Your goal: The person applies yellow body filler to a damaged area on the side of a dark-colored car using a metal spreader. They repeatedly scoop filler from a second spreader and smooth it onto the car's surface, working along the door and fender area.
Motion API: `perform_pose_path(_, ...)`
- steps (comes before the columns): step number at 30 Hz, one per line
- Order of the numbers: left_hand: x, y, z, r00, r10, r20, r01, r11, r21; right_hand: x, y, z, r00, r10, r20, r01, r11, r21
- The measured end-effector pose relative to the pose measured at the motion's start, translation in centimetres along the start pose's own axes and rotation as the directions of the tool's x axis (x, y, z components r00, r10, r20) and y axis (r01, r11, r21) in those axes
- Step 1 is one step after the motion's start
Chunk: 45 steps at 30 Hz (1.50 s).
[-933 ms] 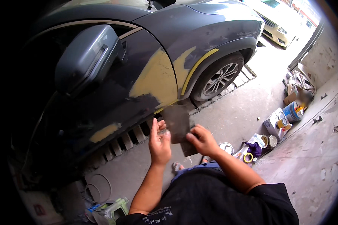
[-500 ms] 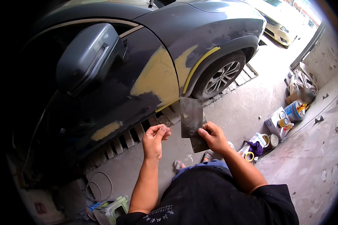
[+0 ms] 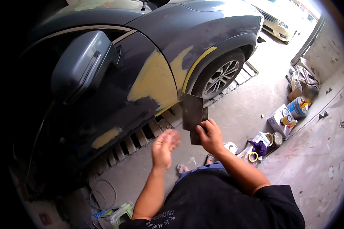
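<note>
My right hand [image 3: 211,136] is closed on flat, dark metal putty spreaders [image 3: 192,111], thin rectangular plates that overlap; at least two seem to be there. The thumb presses on the near face, and the fingers go behind. To the left of the plates my left hand [image 3: 165,148] is raised, apart from them, its fingers blurred by motion. Beyond both hands stands a dark grey car with yellowish filler [image 3: 153,82] on its front door and fender. A smaller filler patch [image 3: 106,138] sits lower on the door. Yellow masking tape [image 3: 198,68] follows the wheel arch edge.
The side mirror [image 3: 78,65] juts out at the left. Along the right wall [image 3: 313,171] stand cans, a white box [image 3: 276,124], a purple cloth [image 3: 259,149] and a tape roll [image 3: 253,156]. A floor grating [image 3: 143,135] runs beneath the car. A hose [image 3: 112,192] lies at lower left.
My left hand has moved right, closer to the spreaders, and its fingers are now smeared. The right hand has shifted slightly up and left with the plates. The view has shifted a little.
</note>
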State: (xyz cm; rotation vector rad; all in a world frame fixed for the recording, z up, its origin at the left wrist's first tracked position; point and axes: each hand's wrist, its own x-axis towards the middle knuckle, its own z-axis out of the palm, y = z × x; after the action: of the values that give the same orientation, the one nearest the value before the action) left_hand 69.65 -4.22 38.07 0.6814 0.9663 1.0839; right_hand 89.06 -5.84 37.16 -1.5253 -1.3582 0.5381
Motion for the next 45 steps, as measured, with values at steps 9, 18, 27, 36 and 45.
perform_pose_path(9,-2.6,-4.0,5.0,0.954,0.043,0.298,-0.119,0.963,0.243,1.4,-0.5,3.9,0.983,-0.043,-0.177,0.043,0.999,-0.001)
perform_pose_path(18,-4.0,-2.6,2.9,0.958,-0.095,0.269,0.121,0.989,-0.082,2.5,1.9,3.7,0.961,-0.226,-0.162,0.215,0.973,-0.084)
perform_pose_path(27,-4.1,-2.9,2.4,0.946,-0.138,0.294,0.208,0.953,-0.222,2.5,2.0,3.8,0.969,-0.189,-0.156,0.169,0.977,-0.133)
perform_pose_path(36,-0.9,-2.0,-6.3,0.991,0.133,-0.01,-0.116,0.898,0.424,1.6,1.0,0.4,0.942,0.055,0.331,-0.092,0.991,0.099)
perform_pose_path(45,-0.2,-0.8,-4.1,0.971,0.217,0.1,-0.239,0.889,0.39,0.2,-0.7,1.7,0.814,0.195,0.547,-0.289,0.953,0.09)
